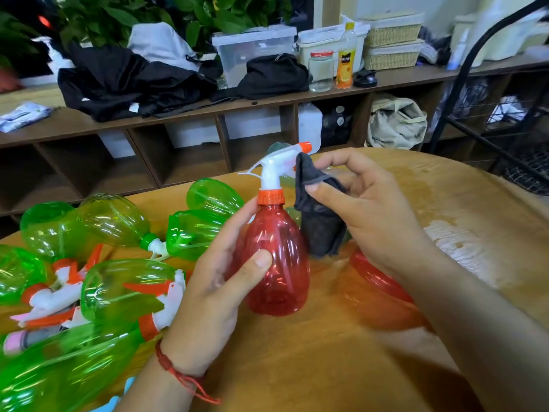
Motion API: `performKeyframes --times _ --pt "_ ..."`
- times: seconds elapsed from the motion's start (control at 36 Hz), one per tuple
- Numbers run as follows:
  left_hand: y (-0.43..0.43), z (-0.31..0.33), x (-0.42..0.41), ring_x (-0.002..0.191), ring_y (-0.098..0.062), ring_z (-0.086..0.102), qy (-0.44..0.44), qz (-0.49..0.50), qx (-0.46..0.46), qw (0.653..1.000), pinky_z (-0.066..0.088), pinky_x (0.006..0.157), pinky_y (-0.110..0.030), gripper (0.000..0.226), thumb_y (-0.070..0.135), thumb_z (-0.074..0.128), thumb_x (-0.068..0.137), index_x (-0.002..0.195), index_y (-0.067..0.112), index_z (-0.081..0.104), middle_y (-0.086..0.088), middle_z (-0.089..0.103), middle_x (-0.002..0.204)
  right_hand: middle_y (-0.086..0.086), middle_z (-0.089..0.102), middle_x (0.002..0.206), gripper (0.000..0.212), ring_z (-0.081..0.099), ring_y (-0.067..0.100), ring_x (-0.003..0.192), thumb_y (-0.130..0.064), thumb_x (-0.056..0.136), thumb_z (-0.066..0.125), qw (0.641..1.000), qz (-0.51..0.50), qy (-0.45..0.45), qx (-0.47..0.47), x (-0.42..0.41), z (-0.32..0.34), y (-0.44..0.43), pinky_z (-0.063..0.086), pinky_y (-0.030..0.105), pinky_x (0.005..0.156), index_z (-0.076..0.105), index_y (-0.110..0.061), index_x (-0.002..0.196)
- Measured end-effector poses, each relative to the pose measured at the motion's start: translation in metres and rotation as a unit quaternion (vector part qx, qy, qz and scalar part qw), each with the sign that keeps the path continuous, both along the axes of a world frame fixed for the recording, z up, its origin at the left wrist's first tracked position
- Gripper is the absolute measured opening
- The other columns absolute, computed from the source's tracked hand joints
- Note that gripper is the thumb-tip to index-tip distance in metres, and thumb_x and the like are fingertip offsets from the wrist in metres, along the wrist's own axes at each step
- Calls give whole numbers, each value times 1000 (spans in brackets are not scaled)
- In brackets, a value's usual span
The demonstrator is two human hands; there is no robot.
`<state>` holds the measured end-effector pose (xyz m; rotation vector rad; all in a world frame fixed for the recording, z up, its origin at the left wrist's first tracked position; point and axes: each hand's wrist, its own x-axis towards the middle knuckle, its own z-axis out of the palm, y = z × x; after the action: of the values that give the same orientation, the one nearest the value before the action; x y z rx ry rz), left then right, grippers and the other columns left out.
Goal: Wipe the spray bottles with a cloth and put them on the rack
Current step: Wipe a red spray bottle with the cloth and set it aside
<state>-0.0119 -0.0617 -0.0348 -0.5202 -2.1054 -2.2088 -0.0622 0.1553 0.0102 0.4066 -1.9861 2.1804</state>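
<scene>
the left hand (219,281) grips the red spray bottle (274,263) upright over the wooden table (341,367); just right of it the right hand (371,212) pinches a dark cloth (319,215) against the bottle's white trigger head. left of the bottle lie green spray bottles (113,224), partly cut off; a second red bottle (377,278) hides under the right forearm.

A long wooden shelf unit (35,129) with open cubbies runs behind the wooden table (326,367). Black clothes (124,81) and wicker baskets (392,56) lie on top
</scene>
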Motion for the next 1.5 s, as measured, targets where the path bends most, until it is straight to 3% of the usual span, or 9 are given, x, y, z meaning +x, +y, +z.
performKeyframes --times 0.14,0.28,0.39,0.47,0.69,0.86,1.17,1.36,1.5 --pt "4 2 2 142 -14 57 -19 27 -21 999 47 117 -45 59 27 62 99 157 30 51 8 61 152 11 79 90 21 76 30 81 0 96 71 999 -15 -21 -21 0 -2 -2 58 40 74 62 -17 103" --pt "11 8 8 140 8 44 59 175 -277 943 42 115 -29 90 75 75 78 156 54 35 34 42 152 10 80 93 21 76 26 84 -3 95 74 994 -88 -9 -59 6 -2 -6 59 38 74 65 -21 101" --pt "21 10 16 139 -13 42 164 249 -420 857 35 116 -31 110 78 78 69 160 40 32 9 40 148 15 79 95 19 75 36 85 -3 94 74 993 -98 5 -67 11 -5 -13 57 45 77 66 -15 105" --pt "25 6 16 131 -20 46 153 277 -442 839 36 112 -32 110 71 82 68 160 34 33 2 44 141 13 79 93 21 76 35 84 1 93 75 995 -85 12 -46 13 -7 -20 59 41 74 66 -12 106" --pt "7 4 1 118 -4 65 21 245 -219 944 57 103 -38 92 46 93 68 144 49 40 18 61 134 8 79 95 23 75 17 85 4 94 72 996 -77 20 -32 11 -8 -21 59 27 73 67 -13 107" --pt "0 2 -7 113 -32 73 -68 111 104 986 60 94 -53 73 31 83 67 136 24 59 -10 75 126 6 79 92 26 72 15 66 4 97 67 997 6 -73 -7 13 -10 -25 51 22 48 71 -21 102" --pt "-4 -3 -11 118 -23 72 -72 79 -13 994 56 100 -47 61 17 60 82 139 38 67 4 76 128 3 80 95 21 76 20 83 -2 93 76 998 -10 -61 28 14 -16 -29 63 41 78 74 -18 105" --pt "1 2 -3 120 -16 70 -49 81 -75 993 55 106 -52 46 35 61 94 138 48 56 9 71 132 1 80 94 19 76 17 83 -4 93 77 998 -36 -51 25 14 -17 -30 61 32 77 74 -17 105" --pt "1 8 4 125 6 61 -19 88 -213 973 55 105 -25 93 58 93 72 149 59 39 31 58 141 2 80 93 18 77 17 86 -4 92 77 997 -43 -59 26 13 -17 -30 64 33 81 74 -14 107"
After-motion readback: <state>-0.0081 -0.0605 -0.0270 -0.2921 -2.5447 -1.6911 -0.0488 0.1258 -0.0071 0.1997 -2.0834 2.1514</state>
